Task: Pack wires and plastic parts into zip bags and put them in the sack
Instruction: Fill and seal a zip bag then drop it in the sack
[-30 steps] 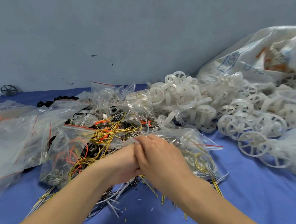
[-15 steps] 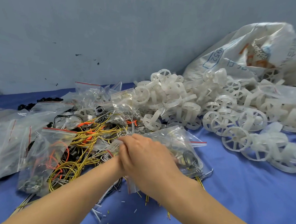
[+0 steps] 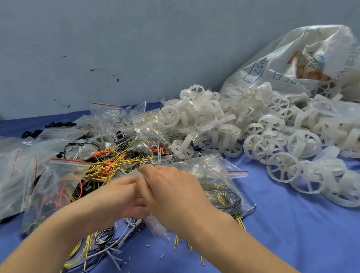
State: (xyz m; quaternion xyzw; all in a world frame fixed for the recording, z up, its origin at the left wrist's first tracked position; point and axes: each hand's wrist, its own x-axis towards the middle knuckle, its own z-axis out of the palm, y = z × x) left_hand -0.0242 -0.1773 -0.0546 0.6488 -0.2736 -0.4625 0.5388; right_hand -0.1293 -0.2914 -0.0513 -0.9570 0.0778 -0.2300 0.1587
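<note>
Moved since a moment ago: left hand (image 3: 116, 195), now showing further out from under right hand (image 3: 171, 190), both blurred. Working close together at the near edge of a bag (image 3: 213, 170) lying on the desk (image 3: 295, 238). Right fingers curled on the film, gripping it; left grip lost in blur, cannot tell. Inside the bag, coiled wires (image 3: 224, 191); yellow ends showing past its near corner, in or under it unclear. Just left, a second bag (image 3: 54, 183), filled, red strip on top; behind the hands, a loose heap (image 3: 114, 164) of wire; to the right, white wheels (image 3: 259, 141) spilling from the sack (image 3: 305, 66), well apart from the hands.

Likely trouble:
- Zip closing over stray wire ends, leaving the seal gapped.
- Thin film tearing on stiff cut ends if tugged.
- Snagging the heap on lifting and dragging it along.
- Sweeping scraps (image 3: 162, 256) off with the forearms.
</note>
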